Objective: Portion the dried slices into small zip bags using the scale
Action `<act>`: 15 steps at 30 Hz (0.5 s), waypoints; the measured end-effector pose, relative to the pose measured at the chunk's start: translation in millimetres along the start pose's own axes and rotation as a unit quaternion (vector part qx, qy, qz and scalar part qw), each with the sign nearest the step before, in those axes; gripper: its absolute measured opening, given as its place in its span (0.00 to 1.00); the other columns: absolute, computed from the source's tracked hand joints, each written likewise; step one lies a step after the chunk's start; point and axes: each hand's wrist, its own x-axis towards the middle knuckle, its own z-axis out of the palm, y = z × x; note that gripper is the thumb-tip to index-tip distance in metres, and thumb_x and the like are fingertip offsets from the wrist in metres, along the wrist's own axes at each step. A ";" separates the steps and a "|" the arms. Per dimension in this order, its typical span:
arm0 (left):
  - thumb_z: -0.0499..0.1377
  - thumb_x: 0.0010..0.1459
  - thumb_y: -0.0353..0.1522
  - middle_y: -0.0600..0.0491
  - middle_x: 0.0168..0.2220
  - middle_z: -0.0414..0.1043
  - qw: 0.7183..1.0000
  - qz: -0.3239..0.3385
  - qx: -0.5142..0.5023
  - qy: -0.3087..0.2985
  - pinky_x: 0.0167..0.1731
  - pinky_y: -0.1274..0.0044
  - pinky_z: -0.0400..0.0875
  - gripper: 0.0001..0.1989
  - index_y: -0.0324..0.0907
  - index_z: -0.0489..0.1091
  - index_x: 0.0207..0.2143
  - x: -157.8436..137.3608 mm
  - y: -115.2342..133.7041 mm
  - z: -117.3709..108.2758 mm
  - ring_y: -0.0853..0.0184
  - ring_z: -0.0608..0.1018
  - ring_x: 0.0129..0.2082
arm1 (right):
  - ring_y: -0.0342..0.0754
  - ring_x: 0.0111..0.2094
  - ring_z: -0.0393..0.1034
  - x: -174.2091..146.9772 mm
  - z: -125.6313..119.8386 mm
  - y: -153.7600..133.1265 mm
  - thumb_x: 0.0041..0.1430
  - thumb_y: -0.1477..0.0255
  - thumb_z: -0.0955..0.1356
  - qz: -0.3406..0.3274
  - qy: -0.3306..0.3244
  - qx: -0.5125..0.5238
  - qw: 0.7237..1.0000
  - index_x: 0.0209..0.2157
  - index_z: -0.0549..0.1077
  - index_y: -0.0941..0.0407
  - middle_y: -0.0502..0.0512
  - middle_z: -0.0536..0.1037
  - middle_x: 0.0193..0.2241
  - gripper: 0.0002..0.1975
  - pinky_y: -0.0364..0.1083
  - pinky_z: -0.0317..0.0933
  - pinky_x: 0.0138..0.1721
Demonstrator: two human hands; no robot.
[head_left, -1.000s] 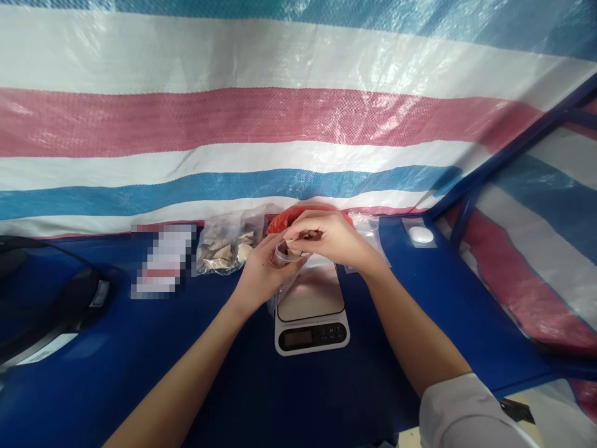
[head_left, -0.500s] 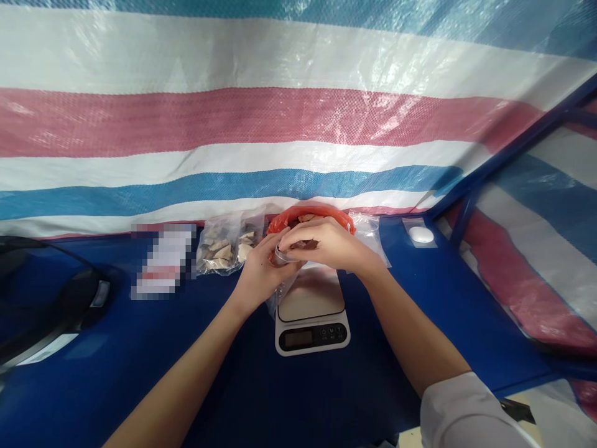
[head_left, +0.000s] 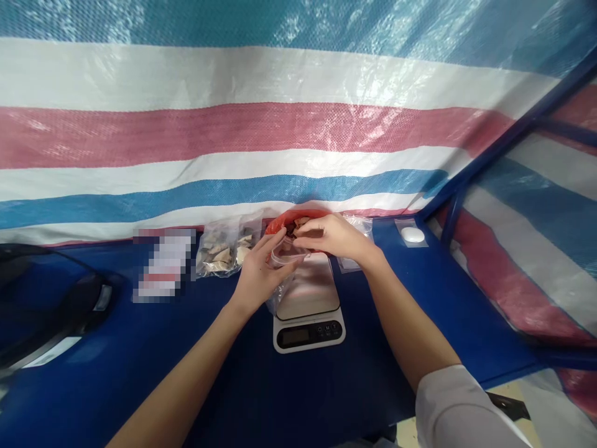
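**Right hand (head_left: 339, 236) is moving over to the red bag (head_left: 281, 221)**

The right hand is no longer covering the mouth of the clear bag (head_left: 285, 252); it is now working at the opening of the red bag just behind, where brown, chip-like pieces (head_left: 301, 222) are showing. That shift is leaving the clear bag's mouth in plain sight, so the work, as I judge it, is centring on the loose pieces.

The left hand (head_left: 254, 274) is keeping hold of the clear bag above the left side of the scale (head_left: 309, 292), its thumb and forefinger standing apart around the rim and spreading it. The right hand's fingers are curving towards its thumb, the tips lying close beside the pieces; whether they are pinching one, I cannot tell. How much the clear bag is holding is not showing either.

The scale is resting on the blue table (head_left: 224, 379), its display looking dark. Filled bags (head_left: 217, 254) are sitting left of the left hand, and a white oval object (head_left: 413, 234) is lying farther right.
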 end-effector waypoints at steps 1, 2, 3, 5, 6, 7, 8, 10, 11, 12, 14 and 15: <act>0.69 0.53 0.42 0.46 0.50 0.76 1.000 0.008 0.009 0.001 0.52 0.64 0.75 0.31 0.41 0.71 0.58 -0.5 0.2 0.5 0.57 0.79 0.49 | 0.44 0.30 0.71 0.5 0.2 0.1 0.60 0.65 0.70 0.006 -0.019 0.001 1.000 0.29 0.81 0.56 0.51 0.79 0.27 0.11 0.44 0.60 0.33; 0.68 0.53 0.42 0.46 0.51 0.76 1.000 0.012 0.016 0.000 0.52 0.64 0.75 0.31 0.42 0.71 0.58 -0.8 0.4 0.8 0.57 0.79 0.50 | 0.44 0.29 0.70 1.0 0.5 0.3 0.60 0.65 0.70 0.011 -0.036 0.006 0.999 0.27 0.80 0.57 0.50 0.78 0.25 0.12 0.43 0.59 0.33; 0.68 0.53 0.42 0.45 0.52 0.76 1.000 0.015 0.021 -0.002 0.53 0.64 0.75 0.31 0.42 0.70 0.58 -1.0 0.4 1.0 0.56 0.79 0.51 | 0.43 0.28 0.69 1.3 0.7 0.5 0.60 0.65 0.70 0.013 -0.048 0.011 0.999 0.25 0.79 0.57 0.50 0.77 0.23 0.13 0.43 0.58 0.32; 0.68 0.53 0.42 0.45 0.53 0.75 0.999 0.018 0.026 -0.013 0.55 0.63 0.73 0.32 0.41 0.69 0.59 -0.6 0.0 0.6 0.55 0.78 0.53 | 0.42 0.25 0.67 1.4 0.3 1.2 0.61 0.66 0.69 0.009 -0.054 0.022 0.998 0.23 0.77 0.58 0.49 0.75 0.21 0.15 0.43 0.57 0.30; 0.68 0.53 0.43 0.44 0.54 0.75 0.999 0.020 0.028 -0.020 0.55 0.63 0.73 0.34 0.40 0.69 0.60 -0.2 -0.5 0.2 0.55 0.77 0.54 | 0.41 0.25 0.67 1.1 -0.2 1.6 0.61 0.67 0.69 0.004 -0.052 0.027 0.998 0.22 0.76 0.58 0.48 0.74 0.20 0.15 0.43 0.57 0.30; 0.68 0.52 0.43 0.43 0.55 0.74 0.999 0.022 0.029 -0.029 0.56 0.63 0.72 0.35 0.40 0.68 0.60 0.3 -1.1 -0.5 0.54 0.77 0.55 | 0.41 0.24 0.67 0.8 -0.9 2.0 0.61 0.67 0.69 -0.002 -0.051 0.033 0.998 0.22 0.76 0.58 0.48 0.74 0.20 0.15 0.42 0.57 0.30; 0.68 0.51 0.43 0.43 0.56 0.73 0.998 0.024 0.030 -0.040 0.57 0.62 0.72 0.37 0.40 0.67 0.61 0.8 -1.6 -1.2 0.53 0.76 0.56 | 0.41 0.24 0.67 0.3 -1.7 2.3 0.61 0.67 0.68 -0.007 -0.050 0.043 0.998 0.22 0.76 0.58 0.48 0.74 0.20 0.15 0.42 0.58 0.30; 0.69 0.51 0.42 0.43 0.58 0.72 0.997 0.025 0.037 -0.062 0.57 0.61 0.71 0.38 0.41 0.65 0.63 1.6 -2.1 -2.9 0.52 0.75 0.57 | 0.41 0.24 0.68 -0.7 -3.0 2.9 0.61 0.67 0.68 -0.012 -0.048 0.068 0.996 0.24 0.77 0.58 0.48 0.75 0.21 0.14 0.42 0.59 0.30; 0.69 0.51 0.42 0.43 0.58 0.72 0.996 0.026 0.042 -0.071 0.57 0.61 0.71 0.38 0.42 0.64 0.63 1.8 -1.9 -3.7 0.52 0.76 0.56 | 0.41 0.24 0.68 -1.1 -3.3 3.1 0.61 0.66 0.69 -0.014 -0.044 0.082 0.996 0.25 0.77 0.58 0.48 0.75 0.21 0.13 0.42 0.60 0.30; 0.68 0.52 0.42 0.43 0.58 0.72 0.995 0.027 0.047 -0.078 0.57 0.61 0.71 0.37 0.42 0.64 0.62 2.0 -1.4 -4.5 0.53 0.76 0.56 | 0.41 0.24 0.68 -1.5 -3.4 3.4 0.60 0.66 0.69 -0.014 -0.041 0.095 0.995 0.25 0.77 0.58 0.48 0.76 0.22 0.13 0.42 0.60 0.29; 0.67 0.52 0.41 0.44 0.56 0.74 0.995 0.037 0.055 -0.080 0.55 0.61 0.72 0.35 0.42 0.65 0.61 2.4 0.1 -6.2 0.53 0.78 0.53 | 0.41 0.23 0.69 -2.2 -3.2 3.8 0.60 0.65 0.69 -0.014 -0.041 0.119 0.992 0.26 0.77 0.58 0.48 0.76 0.22 0.13 0.41 0.61 0.29; 0.67 0.52 0.40 0.44 0.54 0.75 0.995 0.042 0.056 -0.078 0.54 0.61 0.73 0.33 0.42 0.66 0.60 2.7 0.9 -7.2 0.54 0.78 0.52 | 0.41 0.24 0.69 -2.5 -3.1 4.0 0.60 0.65 0.70 -0.012 -0.045 0.130 0.990 0.26 0.77 0.58 0.48 0.76 0.23 0.13 0.41 0.62 0.28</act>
